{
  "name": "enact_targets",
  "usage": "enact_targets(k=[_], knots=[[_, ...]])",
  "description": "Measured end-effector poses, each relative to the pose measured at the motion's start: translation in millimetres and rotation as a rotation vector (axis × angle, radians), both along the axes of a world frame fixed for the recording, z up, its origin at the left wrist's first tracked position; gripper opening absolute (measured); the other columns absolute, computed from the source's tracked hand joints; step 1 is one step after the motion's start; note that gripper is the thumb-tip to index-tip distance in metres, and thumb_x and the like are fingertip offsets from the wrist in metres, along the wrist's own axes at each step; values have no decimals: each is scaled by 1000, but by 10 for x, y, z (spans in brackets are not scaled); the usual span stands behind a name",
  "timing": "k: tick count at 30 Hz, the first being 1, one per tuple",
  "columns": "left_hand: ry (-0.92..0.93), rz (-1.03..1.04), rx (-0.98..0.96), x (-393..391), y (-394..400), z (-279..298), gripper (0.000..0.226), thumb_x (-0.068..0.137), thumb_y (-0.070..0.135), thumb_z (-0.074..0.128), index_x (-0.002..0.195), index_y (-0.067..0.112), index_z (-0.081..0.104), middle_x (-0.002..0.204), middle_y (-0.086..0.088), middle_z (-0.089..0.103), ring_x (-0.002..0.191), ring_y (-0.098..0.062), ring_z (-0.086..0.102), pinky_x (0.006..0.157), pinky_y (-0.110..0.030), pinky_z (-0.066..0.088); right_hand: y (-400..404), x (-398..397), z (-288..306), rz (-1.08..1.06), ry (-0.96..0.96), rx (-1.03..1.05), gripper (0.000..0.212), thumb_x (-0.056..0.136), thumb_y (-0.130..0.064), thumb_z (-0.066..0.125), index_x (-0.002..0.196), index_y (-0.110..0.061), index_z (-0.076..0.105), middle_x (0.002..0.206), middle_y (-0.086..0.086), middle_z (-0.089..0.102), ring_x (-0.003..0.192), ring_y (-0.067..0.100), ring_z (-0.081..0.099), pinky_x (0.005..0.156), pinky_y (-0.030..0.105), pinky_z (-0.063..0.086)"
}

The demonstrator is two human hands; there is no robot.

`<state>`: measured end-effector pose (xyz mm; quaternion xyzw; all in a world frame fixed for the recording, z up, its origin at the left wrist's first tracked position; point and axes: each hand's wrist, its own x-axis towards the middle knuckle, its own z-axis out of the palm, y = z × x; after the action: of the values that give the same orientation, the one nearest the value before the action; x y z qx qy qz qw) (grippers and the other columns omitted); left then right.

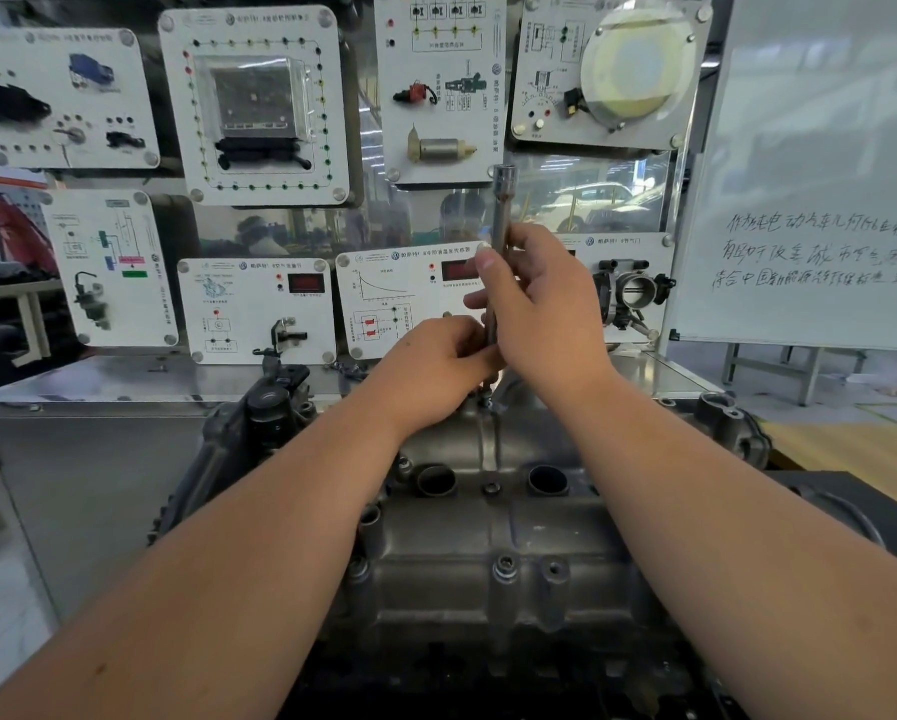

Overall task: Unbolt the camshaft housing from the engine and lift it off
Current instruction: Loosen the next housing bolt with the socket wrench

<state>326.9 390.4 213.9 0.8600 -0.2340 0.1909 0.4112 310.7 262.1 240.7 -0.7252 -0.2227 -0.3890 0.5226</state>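
- My right hand (532, 309) holds the long socket extension (502, 236) in a closed grip around its middle; the tool stands almost upright, and its square-drive end points up toward the display boards (254, 106).
- My left hand (436, 366) pinches the low part of the same tool, close above the bolt (484, 394) at the far edge of the camshaft housing (488, 517). So both grips are closed on the tool, none is free.
- The camshaft housing sits on the engine (259, 433) directly below my forearms, in the middle of the view. It is not lifted yet.
- I judge that this step is unscrewing the far bolt by hand, with the extension used like a screwdriver. I cannot see if the tool's tip is fully seated on the bolt, because my left fingers cover it.
- To do it well, I should keep the tool straight in line with the bolt. If it leans, the tip may slip off or damage the bolt head.
- The left hand should only guide the low end, lightly, while the right hand turns the shaft.
- A bolt (506, 566) near me seems to be in its hole, and one more hole (491, 487) between the two round wells I cannot read clearly. In my judgement, every bolt must come out before I try to lift the housing.
- When the bolt comes free, I should keep it in the tool so it does not fall into the engine.
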Motion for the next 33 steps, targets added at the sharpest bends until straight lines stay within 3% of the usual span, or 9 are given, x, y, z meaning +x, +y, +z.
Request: enact_targets(k=[4,8,12,14,17,20,23,27,33], knots=[[15,-36,-1,-13,5,-6,22,99,36,60,95,18,71,90,-15,74,85,-37,69,82,-57,53,-1,-3,17,8,17,-26,17,105,-23,48,106,-12,62,99,-4,73,76,3,72,72,42,60],[34,-29,-7,-46,-6,15,34,84,48,59,94,17,71,86,-11,75,82,-37,71,82,-59,55,-5,6,-2,27,7,20,30,101,-31,58,129,-22,53,99,-5,75,77,5,72,74,33,59],[30,-17,-14,-36,-11,10,37,78,51,60,91,17,67,85,-8,76,80,-34,72,81,-58,55,-10,25,-17,15,-14,33,12,101,-27,59,112,-31,54,94,-5,75,74,2,72,70,29,57],[28,-17,-17,-27,-10,2,40,85,49,60,95,12,69,90,-12,75,84,-36,71,84,-60,54,-8,18,-7,20,-17,18,5,103,-25,54,105,-27,58,95,-5,74,74,1,71,68,28,56],[26,-38,-12,-4,-7,-13,28,99,38,58,99,13,71,96,-17,75,88,-39,69,87,-60,53,-3,13,3,16,-4,-3,15,105,-24,48,105,-18,62,96,-5,73,75,4,71,70,35,59],[13,-23,-4,2,0,-5,24,100,33,61,98,12,70,92,-15,75,85,-39,70,85,-59,54,0,6,-2,49,-3,22,10,104,-27,51,106,-25,61,95,-3,75,75,8,72,75,40,60],[0,-6,1,-5,-3,1,26,96,34,65,98,8,68,89,-14,75,83,-38,71,82,-58,55,-4,8,-13,42,-12,56,21,99,-32,61,118,-27,54,94,-3,76,75,7,73,75,36,60],[-22,19,-9,0,-13,-4,30,95,36,66,96,6,66,90,-13,74,83,-35,70,80,-55,53,-4,11,-9,19,-26,49,10,103,-25,56,113,-27,55,94,-5,75,72,2,71,67,25,56],[-3,-19,-12,-1,-4,-7,21,99,35,62,97,15,70,90,-11,76,84,-35,71,83,-57,55,-6,3,18,29,5,21,21,105,-25,49,115,-12,62,98,-2,74,76,6,71,74,41,60]])
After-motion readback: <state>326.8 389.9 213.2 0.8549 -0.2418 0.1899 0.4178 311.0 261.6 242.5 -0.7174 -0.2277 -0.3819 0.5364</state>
